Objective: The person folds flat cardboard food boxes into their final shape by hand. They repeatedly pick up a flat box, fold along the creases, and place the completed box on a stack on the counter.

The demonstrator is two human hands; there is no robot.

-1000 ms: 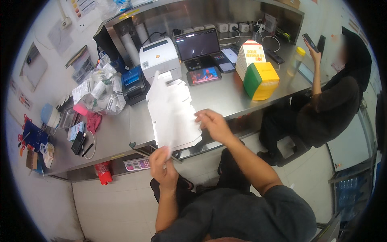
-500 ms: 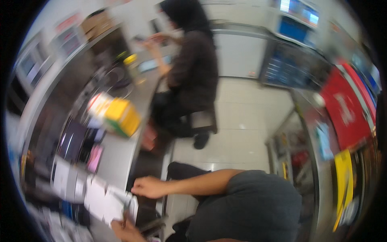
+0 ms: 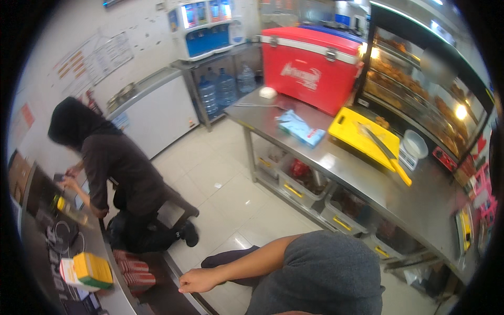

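Right of the yellow box [image 3: 93, 269], the person's right hand [image 3: 198, 280] hangs with its fingers loosely curled; its palm is hidden, so I cannot tell whether it grasps anything. The left hand is out of view, its state unknown. The yellow box, green along its lower side, stands on the steel surface [image 3: 116, 300] near the front edge, with a white box [image 3: 68, 274] just to its left. Between the yellow box and the right hand, lower than the surface, is a red-and-white striped bundle [image 3: 132, 270]. Beyond the yellow box stands a yellow-capped bottle [image 3: 73, 213], and past that another person [image 3: 121, 168] in dark clothes sits at the surface. Well to the right of the yellow box, a second surface [image 3: 362, 176] carries a yellow board [image 3: 359, 136] with a knife [image 3: 401, 172] across it, a blue packet [image 3: 302, 128], a red cooler [image 3: 310, 73] and a lit food case [image 3: 420, 84]. Farthest from the yellow box are a white freezer [image 3: 157, 113], water jugs [image 3: 226, 85] and a dispenser [image 3: 207, 39] above them.
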